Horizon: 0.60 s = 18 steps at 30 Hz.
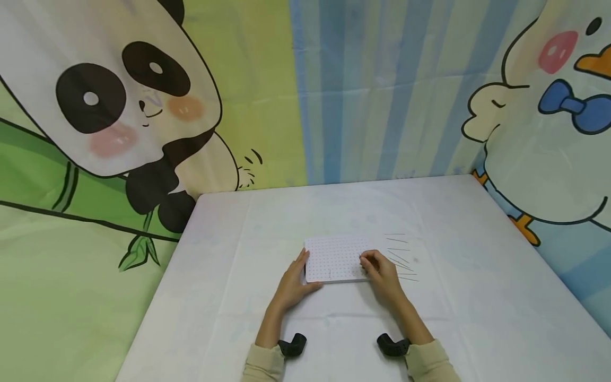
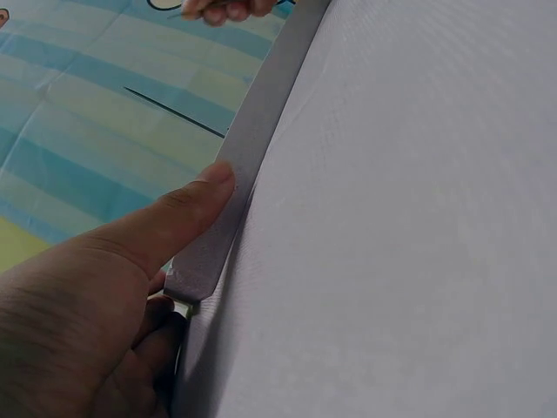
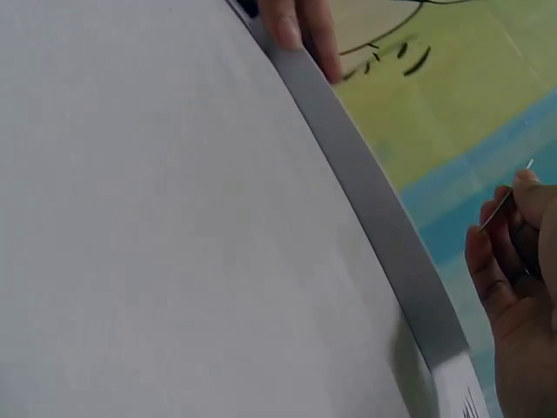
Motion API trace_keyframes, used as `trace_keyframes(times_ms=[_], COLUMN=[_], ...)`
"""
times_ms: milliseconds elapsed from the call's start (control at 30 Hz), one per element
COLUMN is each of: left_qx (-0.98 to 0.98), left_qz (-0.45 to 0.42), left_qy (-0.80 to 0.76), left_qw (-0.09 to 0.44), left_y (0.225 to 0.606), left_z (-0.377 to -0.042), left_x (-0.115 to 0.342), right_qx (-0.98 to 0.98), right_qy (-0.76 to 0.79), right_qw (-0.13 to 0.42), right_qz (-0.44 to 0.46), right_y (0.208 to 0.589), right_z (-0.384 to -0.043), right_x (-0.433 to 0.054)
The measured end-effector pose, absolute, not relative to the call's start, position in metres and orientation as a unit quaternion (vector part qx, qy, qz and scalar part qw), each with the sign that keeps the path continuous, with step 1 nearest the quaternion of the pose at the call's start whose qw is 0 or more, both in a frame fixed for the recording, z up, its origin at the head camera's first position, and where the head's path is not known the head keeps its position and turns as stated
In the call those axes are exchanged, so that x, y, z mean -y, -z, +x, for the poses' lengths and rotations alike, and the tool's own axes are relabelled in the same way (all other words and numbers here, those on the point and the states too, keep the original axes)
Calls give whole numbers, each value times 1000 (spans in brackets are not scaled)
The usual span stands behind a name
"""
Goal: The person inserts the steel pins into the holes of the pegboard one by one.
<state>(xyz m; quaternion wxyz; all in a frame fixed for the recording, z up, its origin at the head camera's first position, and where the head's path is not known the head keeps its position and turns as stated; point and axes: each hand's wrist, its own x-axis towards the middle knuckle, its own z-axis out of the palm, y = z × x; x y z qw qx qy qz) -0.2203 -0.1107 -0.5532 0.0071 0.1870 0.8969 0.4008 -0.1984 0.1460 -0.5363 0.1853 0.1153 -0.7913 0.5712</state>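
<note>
A white board (image 1: 334, 257) dotted with rows of small holes lies flat on the table. My left hand (image 1: 293, 284) holds its near left corner, thumb along the front edge and fingers at the left side. In the left wrist view, a thin dark stick (image 2: 174, 111) stands up from the board near that thumb. Over the board's right end, my right hand (image 1: 382, 269) pinches a thin metal stick (image 3: 507, 198) between thumb and fingertips. The left wrist view cuts off most of the right hand at its top edge.
Several thin sticks (image 1: 398, 249) lie spread on the table to the right of the board. The white-covered table (image 1: 229, 318) meets a cartoon-printed curtain (image 1: 382, 106) at its back edge.
</note>
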Motion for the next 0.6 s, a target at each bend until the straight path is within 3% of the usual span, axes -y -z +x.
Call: trace_keyframes(times_ms=[267, 600], left_qx=[-897, -893], left_qz=[186, 190], left_qy=[-402, -407], left_qw=[2, 1], left_y=[553, 553], left_z=[-220, -219], left_x=[111, 112], right_qx=[724, 738], right_qy=[-642, -600], right_qw=[166, 166], right_qz=[189, 260], right_y=[535, 519], right_z=[-211, -205], right_x=[-98, -88])
